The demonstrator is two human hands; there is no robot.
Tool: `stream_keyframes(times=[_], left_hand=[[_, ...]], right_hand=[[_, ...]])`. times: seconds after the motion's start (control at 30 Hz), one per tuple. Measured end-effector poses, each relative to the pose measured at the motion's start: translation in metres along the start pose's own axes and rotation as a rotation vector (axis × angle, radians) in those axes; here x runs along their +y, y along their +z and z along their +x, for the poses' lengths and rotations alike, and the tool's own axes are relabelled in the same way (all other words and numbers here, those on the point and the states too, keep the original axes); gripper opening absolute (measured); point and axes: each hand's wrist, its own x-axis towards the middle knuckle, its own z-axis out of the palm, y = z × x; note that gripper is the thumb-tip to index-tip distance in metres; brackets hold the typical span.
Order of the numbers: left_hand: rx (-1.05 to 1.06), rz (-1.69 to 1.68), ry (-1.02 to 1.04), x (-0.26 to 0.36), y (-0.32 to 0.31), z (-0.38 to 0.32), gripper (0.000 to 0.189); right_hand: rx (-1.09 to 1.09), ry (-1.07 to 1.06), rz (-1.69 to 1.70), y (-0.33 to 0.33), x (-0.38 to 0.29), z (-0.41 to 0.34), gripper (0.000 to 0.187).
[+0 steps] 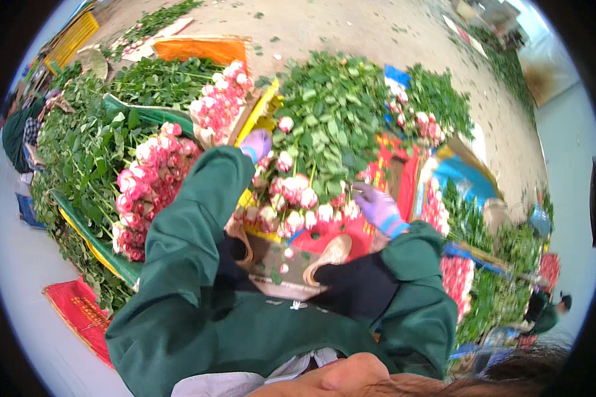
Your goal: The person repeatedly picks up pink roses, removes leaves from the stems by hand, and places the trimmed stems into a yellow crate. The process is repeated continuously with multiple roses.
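Note:
Both of my hands wear thin purple gloves with blue cuffs. My left hand (257, 144) is beside the yellow sheet (264, 111), at the left side of a large heap of leafy rose stems (328, 104); its fingers are partly hidden by the wrist and blur. My right hand (377, 204) lies at the heap's right side, near the rose heads, fingers bent; whether it grips a stem is not clear. Pink and white rose heads (295, 191) point towards me along the heap's near edge, above a red sheet (328, 243).
Bundled pink roses (146, 173) lie in green sheeting on the left, more roses (218, 104) by an orange sheet (203, 49). A blue wrapper (464, 173) and further roses (457, 283) are on the right. Leaves litter the floor (318, 25). Other people are at both far sides.

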Motion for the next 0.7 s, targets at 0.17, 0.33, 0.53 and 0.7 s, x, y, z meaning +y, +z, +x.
stream_keyframes(times=[0.17, 0.33, 0.53, 0.7], left_hand=[[-0.071, -0.059, 0.028, 0.021, 0.02, 0.066, 0.037], [-0.053, -0.03, 0.045, 0.042, 0.06, 0.137, 0.056], [-0.196, 0.185, 0.089, 0.045, 0.069, 0.182, 0.034], [-0.277, 0.117, 0.016, 0.08, 0.022, 0.222, 0.031]], right_hand=[[-0.05, 0.175, 0.248, 0.063, -0.001, 0.16, 0.043], [-0.059, 0.075, -0.041, 0.103, -0.03, 0.198, 0.046], [-0.109, 0.198, -0.19, 0.102, -0.063, 0.225, 0.049], [-0.237, 0.358, -0.351, 0.117, -0.073, 0.274, 0.064]])
